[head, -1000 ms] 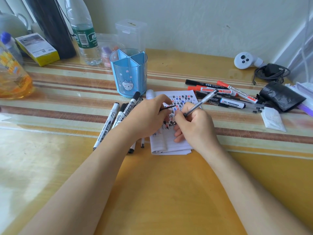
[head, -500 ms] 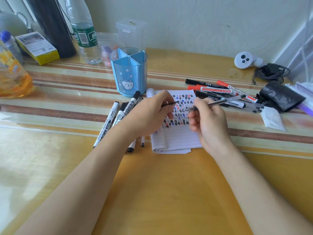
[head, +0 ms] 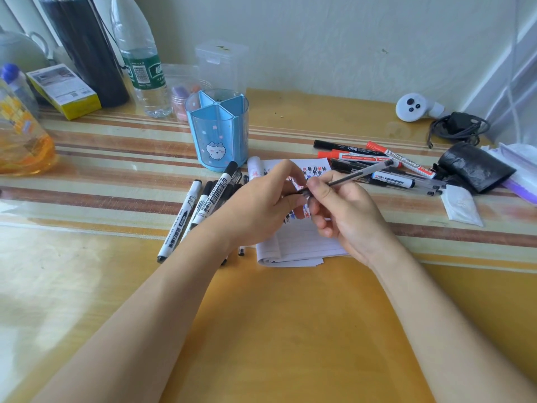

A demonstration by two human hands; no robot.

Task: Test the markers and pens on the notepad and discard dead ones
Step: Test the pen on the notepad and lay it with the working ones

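1. Head view: right hand (head: 348,219) pinches the pen (head: 359,173) near its tip, barrel angled up over the notepad (head: 302,245).
2. Left hand (head: 258,210) pinches a small dark piece, probably the cap (head: 290,194), right at the tip.
3. Pen looks light, stiff, slick plastic; best gripped low on the barrel, lightly.
4. More markers (head: 374,157) wait on the table (head: 276,330), both sides.

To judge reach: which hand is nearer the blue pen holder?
Left. The left hand is front-right of the blue pen holder; the right hand is farther right, over the notepad.
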